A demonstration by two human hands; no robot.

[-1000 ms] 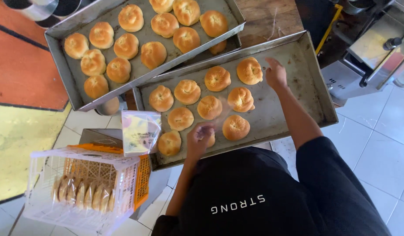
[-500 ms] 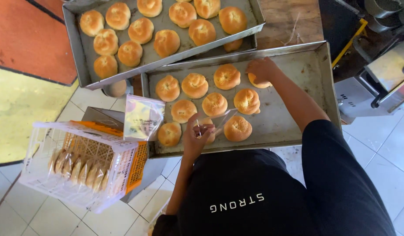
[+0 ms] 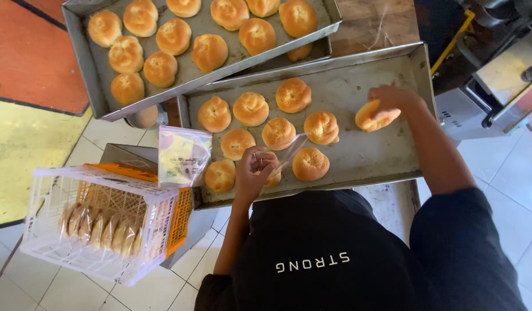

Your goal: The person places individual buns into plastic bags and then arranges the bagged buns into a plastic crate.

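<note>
White floor tiles and a worn wooden tabletop (image 3: 387,23) frame the metal baking tray (image 3: 387,158) where the right hand (image 3: 392,99) is closed around a golden bun (image 3: 374,117), lifted just off the bare right part of the tray, while the left hand (image 3: 253,173) pinches a thin clear plastic bag (image 3: 288,151) open at the tray's near edge. Judging by its look, the bun is light, soft and easily crushed, best cupped loosely around its sides; the bag seems flimsy and slippery, best held at its mouth. Beyond the left hand sit more buns (image 3: 251,108), a stack of bags (image 3: 184,155), a white crate (image 3: 99,222) and a second tray (image 3: 90,75).

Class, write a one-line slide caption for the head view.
Right hand lifts a bun off the tray; left hand holds a clear bag.
</note>
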